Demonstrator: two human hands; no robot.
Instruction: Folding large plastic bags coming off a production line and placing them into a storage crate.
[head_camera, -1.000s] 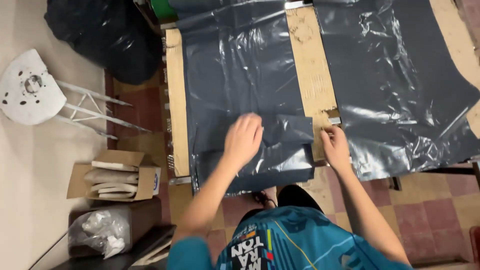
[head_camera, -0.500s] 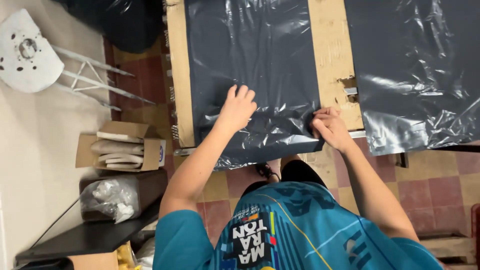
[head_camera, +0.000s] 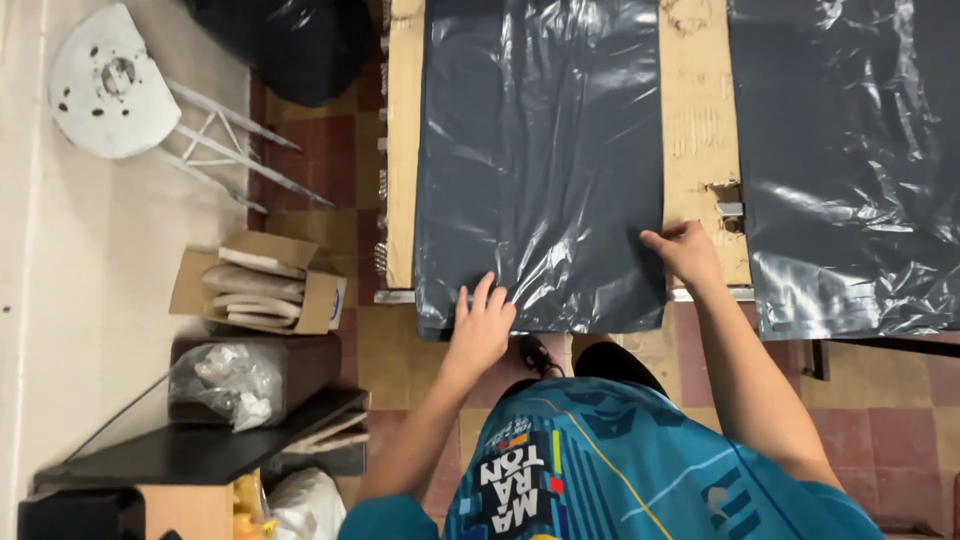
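Left hand (head_camera: 482, 325) lay flat, fingers spread, on bag's (head_camera: 540, 160) lower edge, frame center-bottom. Right hand (head_camera: 688, 252) pinched bag's right edge. Bag lay flat on surface (head_camera: 700, 130), w/ second bag (head_camera: 850, 160) at right.

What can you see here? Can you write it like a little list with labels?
Place: cardboard-topped table over a tiled floor
Main thing: dark grey plastic sheet, lying flat, its near edge hanging over the table edge
Left hand: flat on the sheet's near edge, fingers spread
Right hand: pinching the sheet's right edge
Next to it: second dark plastic sheet on the right
On the floor: white stool, open cardboard box
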